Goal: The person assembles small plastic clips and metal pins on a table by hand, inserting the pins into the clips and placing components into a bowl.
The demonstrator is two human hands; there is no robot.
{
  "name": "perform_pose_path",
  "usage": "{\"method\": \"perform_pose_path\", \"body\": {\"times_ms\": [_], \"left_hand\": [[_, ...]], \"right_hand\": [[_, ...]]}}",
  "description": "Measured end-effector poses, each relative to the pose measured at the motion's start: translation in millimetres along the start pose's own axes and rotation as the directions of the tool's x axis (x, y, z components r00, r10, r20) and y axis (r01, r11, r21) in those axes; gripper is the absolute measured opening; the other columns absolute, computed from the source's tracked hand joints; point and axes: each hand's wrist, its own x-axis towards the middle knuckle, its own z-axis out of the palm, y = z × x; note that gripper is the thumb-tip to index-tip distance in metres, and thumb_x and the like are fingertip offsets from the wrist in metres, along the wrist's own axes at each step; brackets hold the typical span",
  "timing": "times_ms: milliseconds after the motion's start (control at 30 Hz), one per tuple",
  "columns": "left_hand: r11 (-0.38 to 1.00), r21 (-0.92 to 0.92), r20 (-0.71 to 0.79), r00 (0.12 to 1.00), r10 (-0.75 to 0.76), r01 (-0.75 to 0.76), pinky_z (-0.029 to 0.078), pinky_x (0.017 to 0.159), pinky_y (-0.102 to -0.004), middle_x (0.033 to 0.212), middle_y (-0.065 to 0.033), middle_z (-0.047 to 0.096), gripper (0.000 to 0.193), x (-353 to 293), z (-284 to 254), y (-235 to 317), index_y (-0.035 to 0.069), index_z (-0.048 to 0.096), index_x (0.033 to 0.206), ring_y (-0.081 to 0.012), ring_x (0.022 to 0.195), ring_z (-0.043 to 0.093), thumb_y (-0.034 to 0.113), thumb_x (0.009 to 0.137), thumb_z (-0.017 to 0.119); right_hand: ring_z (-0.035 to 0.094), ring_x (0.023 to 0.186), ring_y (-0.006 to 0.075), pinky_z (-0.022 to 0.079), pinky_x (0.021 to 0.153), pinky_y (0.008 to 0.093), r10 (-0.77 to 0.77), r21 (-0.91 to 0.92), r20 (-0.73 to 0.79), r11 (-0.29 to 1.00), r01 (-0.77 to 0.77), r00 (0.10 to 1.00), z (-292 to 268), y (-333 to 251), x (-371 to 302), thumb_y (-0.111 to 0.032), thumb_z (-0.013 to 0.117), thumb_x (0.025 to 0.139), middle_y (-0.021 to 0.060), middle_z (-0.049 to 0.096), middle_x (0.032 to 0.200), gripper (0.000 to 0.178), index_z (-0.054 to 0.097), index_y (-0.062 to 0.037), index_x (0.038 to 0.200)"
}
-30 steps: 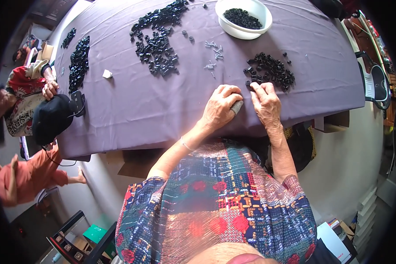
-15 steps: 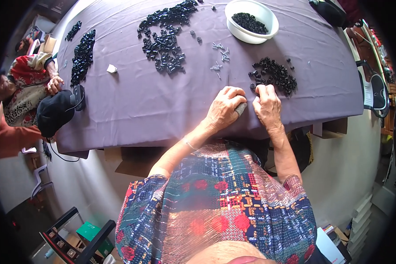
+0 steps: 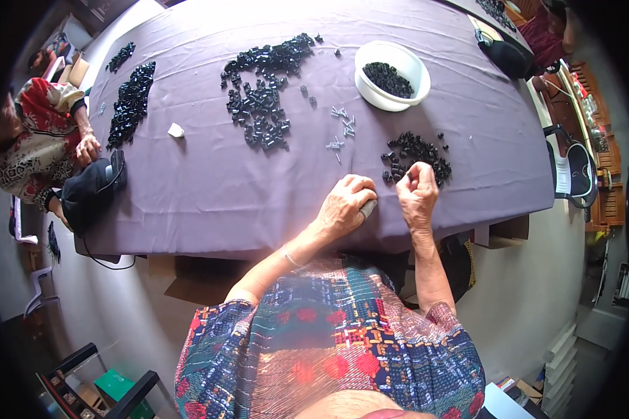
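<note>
Visibly, one curled left hand (image 3: 344, 205), one pinched right hand (image 3: 419, 202) beside one black heap (image 3: 416, 148), holds unclear.

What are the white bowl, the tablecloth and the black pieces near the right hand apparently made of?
White bowl: probably plastic, smooth, with an even rim.
Tablecloth: likely fabric, mostly matte, given soft creases.
Black pieces: perhaps hard plastic, glossy, showing small highlights.

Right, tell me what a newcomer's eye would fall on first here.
The white bowl, right of centre toward the back, stands out against the purple tablecloth. Next come a black middle pile and a long black left pile. Front right, the right hand is at a third pile.
</note>
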Motion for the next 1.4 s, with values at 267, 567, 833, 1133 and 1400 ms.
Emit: {"method": "perform_pose_path", "body": {"times_ms": [267, 567, 833, 1133, 1400], "left_hand": [[1.0, -0.009, 0.005, 1.0, -0.015, 0.015, 0.047, 0.086, -0.039, 0.101, -0.0072, 0.06, 0.021, -1, 1, 2, 0.005, 0.063, 0.086, -0.0294, 0.097, 0.055, 0.0, 0.065, 0.064], [1.0, 0.008, 0.028, 1.0, -0.006, 0.006, 0.046, 0.088, -0.0362, 0.1, -0.0055, 0.059, 0.016, 2, 4, -5, 0.004, 0.063, 0.086, -0.0266, 0.098, 0.054, 0.006, 0.07, 0.067], [1.0, 0.026, 0.008, 1.0, -0.008, 0.008, 0.046, 0.088, -0.0368, 0.098, -0.0066, 0.06, 0.016, 2, 6, -5, 0.004, 0.064, 0.084, -0.0269, 0.097, 0.056, 0.005, 0.069, 0.067], [1.0, 0.027, 0.006, 1.0, 0.0, 0.0, 0.047, 0.085, -0.0389, 0.1, -0.0077, 0.062, 0.02, 1, 6, -3, 0.005, 0.065, 0.085, -0.0291, 0.095, 0.057, 0.002, 0.066, 0.068], [1.0, 0.031, 0.0, 1.0, 0.001, -0.001, 0.048, 0.085, -0.0389, 0.1, -0.0078, 0.062, 0.019, 1, 5, -3, 0.005, 0.065, 0.085, -0.0289, 0.095, 0.057, 0.002, 0.066, 0.068]], "right_hand": [[0.049, 0.057, 0.0129, 0.045, 0.055, 0.0296, -0.308, 0.007, -0.187, 0.949, 0.315, 0.933, 5, -16, 147, 0.001, 0.062, 0.077, 0.0026, 0.051, 0.069, 0.017, 0.053, -0.005, 0.091], [0.065, 0.078, 0.0174, 0.053, 0.071, 0.0311, -0.152, -0.08, 0.014, 0.985, 0.152, 0.988, 16, 13, 166, -0.005, 0.059, 0.084, 0.0098, 0.065, 0.092, 0.021, 0.064, -0.0063, 0.105], [0.062, 0.08, 0.0209, 0.05, 0.073, 0.0308, -0.05, 0.021, 0.376, 0.999, 0.046, 0.925, -16, 33, 43, -0.001, 0.061, 0.081, 0.0111, 0.061, 0.087, 0.013, 0.064, 0.001, 0.093], [0.058, 0.097, 0.0275, 0.051, 0.08, 0.0368, -0.197, -0.142, 0.365, 0.954, 0.264, 0.91, 1, 21, 8, -0.003, 0.065, 0.074, 0.0096, 0.055, 0.102, 0.034, 0.06, -0.0062, 0.107], [0.059, 0.09, 0.0264, 0.051, 0.077, 0.0362, -0.207, -0.071, 0.324, 0.968, 0.242, 0.923, -13, 22, 8, -0.001, 0.065, 0.075, 0.0082, 0.056, 0.097, 0.029, 0.062, -0.0072, 0.103]]}}
